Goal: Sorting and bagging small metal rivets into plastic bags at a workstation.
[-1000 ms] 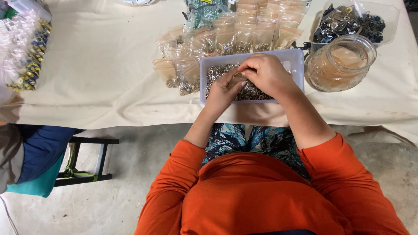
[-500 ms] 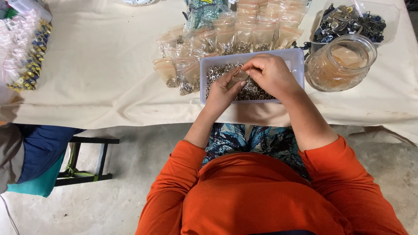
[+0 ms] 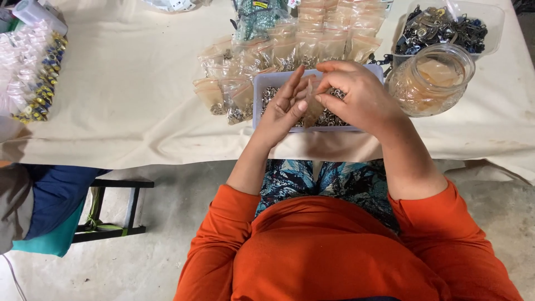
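Hands (image 3: 329, 103) pinching small plastic bag (image 3: 312, 106), tray (image 3: 259, 92) beneath

— What is lying around the table (image 3: 111, 111)?
— A cream cloth is covering it, hanging over its near edge. Below that edge, grey concrete floor (image 3: 167, 245) is showing.
— And left of the table?
— A black stool (image 3: 111, 209) is standing on the floor, partly under the table's left end.
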